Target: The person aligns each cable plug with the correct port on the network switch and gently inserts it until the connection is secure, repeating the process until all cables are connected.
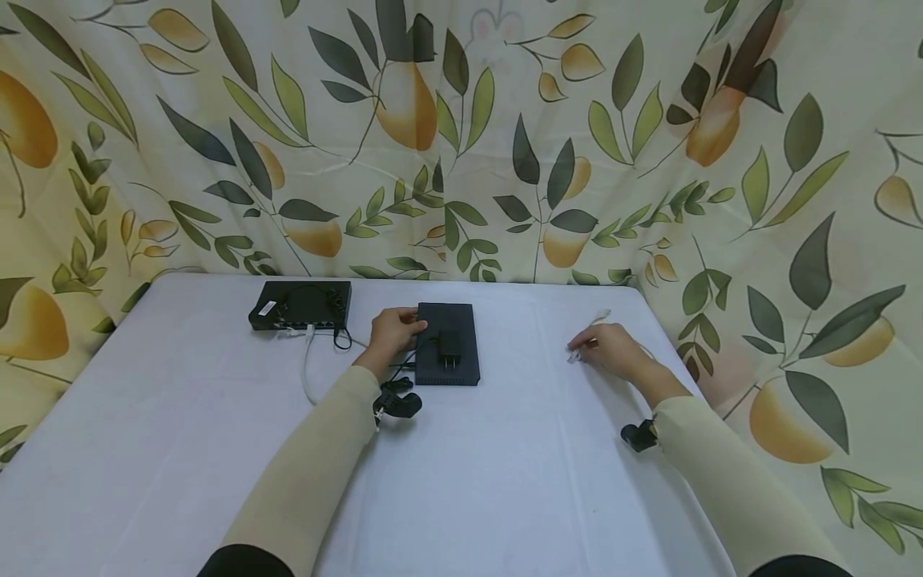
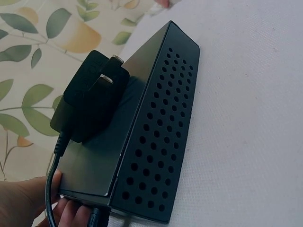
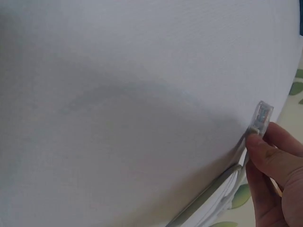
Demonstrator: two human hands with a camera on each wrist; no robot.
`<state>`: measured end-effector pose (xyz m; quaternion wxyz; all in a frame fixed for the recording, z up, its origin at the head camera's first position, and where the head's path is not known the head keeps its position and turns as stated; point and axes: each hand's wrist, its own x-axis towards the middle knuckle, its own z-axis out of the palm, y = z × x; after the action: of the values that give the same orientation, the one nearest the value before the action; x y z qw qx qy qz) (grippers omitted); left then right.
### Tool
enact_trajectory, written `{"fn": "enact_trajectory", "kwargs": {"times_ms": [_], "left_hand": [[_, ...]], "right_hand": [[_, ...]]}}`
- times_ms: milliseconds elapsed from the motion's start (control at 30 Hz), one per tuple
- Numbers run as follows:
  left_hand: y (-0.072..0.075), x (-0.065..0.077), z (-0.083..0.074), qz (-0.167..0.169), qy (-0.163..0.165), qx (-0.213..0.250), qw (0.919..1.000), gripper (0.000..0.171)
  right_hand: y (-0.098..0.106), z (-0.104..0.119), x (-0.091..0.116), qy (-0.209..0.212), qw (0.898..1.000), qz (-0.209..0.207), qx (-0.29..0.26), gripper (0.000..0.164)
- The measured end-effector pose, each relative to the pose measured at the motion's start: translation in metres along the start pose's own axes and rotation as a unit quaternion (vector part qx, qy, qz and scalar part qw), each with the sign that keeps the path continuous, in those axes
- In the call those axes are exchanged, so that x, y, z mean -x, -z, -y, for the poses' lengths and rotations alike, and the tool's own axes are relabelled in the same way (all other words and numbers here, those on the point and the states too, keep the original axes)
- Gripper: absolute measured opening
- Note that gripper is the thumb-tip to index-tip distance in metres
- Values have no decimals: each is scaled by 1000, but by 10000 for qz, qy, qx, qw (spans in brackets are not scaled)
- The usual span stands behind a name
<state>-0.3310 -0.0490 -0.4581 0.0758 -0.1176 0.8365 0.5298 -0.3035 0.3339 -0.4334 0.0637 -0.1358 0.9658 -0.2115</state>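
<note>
A flat black router with vent holes along its side lies mid-table, toward the back. My left hand grips its left edge, thumb on top and fingers beneath in the left wrist view. On its upper face sits a black power adapter, prongs exposed, its cord running down past the fingers. Further right, my right hand pinches the end of a pale network cable between thumb and fingers. Its clear plug sticks out beyond the fingertips. More of the cable trails below the hand.
A second black box with ports stands at the back left, a white cable and other leads plugged into its front. White cloth covers the table. Behind and right hangs a leaf-and-fruit curtain.
</note>
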Motion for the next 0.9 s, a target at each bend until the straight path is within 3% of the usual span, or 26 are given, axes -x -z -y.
{"fn": "enact_trajectory", "kwargs": {"times_ms": [367,600,900], "left_hand": [[1,6,-3,-75,9,98,9999,42],[3,5,0,83,-153,73,9998,45],[3,7,-1,95,-138,113,9998,45]], "right_hand": [[-7,-2,0,278,9995,-100,-95,19],[-9,4,-4,604,9981,-89,-69,18],[-15,12,-10,523,9985,-55,-158,20]]}}
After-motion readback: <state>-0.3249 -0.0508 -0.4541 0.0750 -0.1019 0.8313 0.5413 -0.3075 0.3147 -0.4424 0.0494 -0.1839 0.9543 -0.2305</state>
